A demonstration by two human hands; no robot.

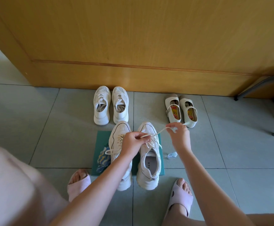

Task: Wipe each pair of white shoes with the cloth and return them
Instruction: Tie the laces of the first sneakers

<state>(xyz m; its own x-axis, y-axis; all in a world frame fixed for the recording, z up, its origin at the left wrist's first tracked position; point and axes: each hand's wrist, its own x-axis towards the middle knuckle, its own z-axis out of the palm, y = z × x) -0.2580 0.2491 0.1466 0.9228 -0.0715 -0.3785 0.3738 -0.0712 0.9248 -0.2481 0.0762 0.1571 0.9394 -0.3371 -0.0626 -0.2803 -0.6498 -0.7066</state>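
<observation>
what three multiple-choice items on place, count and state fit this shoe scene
1. Where is the blue-and-yellow striped cloth? A in a bucket; B on the flat teal board; C in a hand.
2. White shoe pairs in view? A two; B three; C four.
3. The right hand? A lies flat; B grips a brush; C pinches a white shoelace.
B: it lies beside the chunky white sneakers. B: sneakers, white mesh trainers, white strap shoes. C: shoelace stretched from the left hand.
</observation>
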